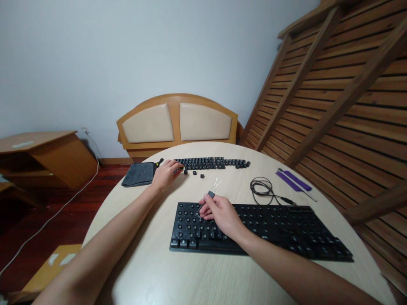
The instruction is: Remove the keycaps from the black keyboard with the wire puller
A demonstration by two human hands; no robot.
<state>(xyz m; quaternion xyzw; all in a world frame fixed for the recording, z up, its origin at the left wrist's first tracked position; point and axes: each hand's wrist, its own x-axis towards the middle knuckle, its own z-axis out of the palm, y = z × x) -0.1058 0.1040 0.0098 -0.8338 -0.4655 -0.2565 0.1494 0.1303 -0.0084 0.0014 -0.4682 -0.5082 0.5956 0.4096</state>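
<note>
- Right hand (219,210) pinches keycap puller (211,194) over keyboard (270,226), latter's 10 o'clock.
- Left hand (167,173) at loose keycap (186,172), can't tell if pinching; cloth (138,174) at 9 o'clock.

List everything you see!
Table: 1, cream, centre
Keyboard: 1, black, table
Keycaps: many, black, table
Puller: 1, dark, right hand
Cloth: 1, grey, table
Handle: 1, black, table
Cable: 1, black, table
Strips: 2, purple, table
Rod: 1, silver, by strips
Headboard: 1, tan, back
Wall: 1, bluish, back
Slats: many, brown, right
Cabinet: 1, brown, left
Cord: 1, white, left
Floor: 1, red, left
Surface: 1, tan, left
Left hand: 1, bare, by keycaps
Right hand: 1, bare, over keyboard
</note>
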